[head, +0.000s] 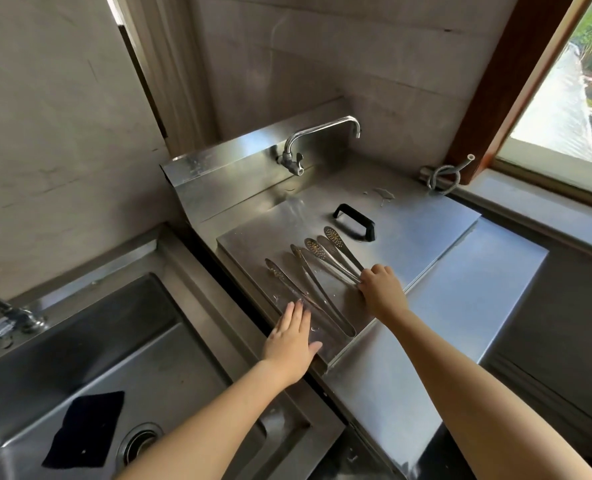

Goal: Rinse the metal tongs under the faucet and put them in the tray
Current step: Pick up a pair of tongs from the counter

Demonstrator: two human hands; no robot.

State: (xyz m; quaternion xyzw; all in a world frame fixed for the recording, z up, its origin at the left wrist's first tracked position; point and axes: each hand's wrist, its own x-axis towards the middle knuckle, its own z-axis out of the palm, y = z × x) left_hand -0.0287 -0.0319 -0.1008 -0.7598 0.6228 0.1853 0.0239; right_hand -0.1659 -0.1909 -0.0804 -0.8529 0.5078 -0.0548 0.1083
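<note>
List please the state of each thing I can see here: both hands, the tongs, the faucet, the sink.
left hand: open, flat on the tray edge
right hand: closed on tongs handles
tongs: lying on the tray, wet
faucet: no water running
sink: no standing water, black cloth inside

Daylight is admitted through the wood-framed window (564, 84) far beyond the right hand's fingers (379, 273), where the view outside is blown out. Soft glare is thrown across the flat stainless steel lid (408, 230) just past those fingertips. The deep steel sink basin (80, 348) left of the left hand's fingers (296, 315) is left dim. Straight edges are bowed by wide-angle distortion, and fine detail is slightly smeared.
</note>
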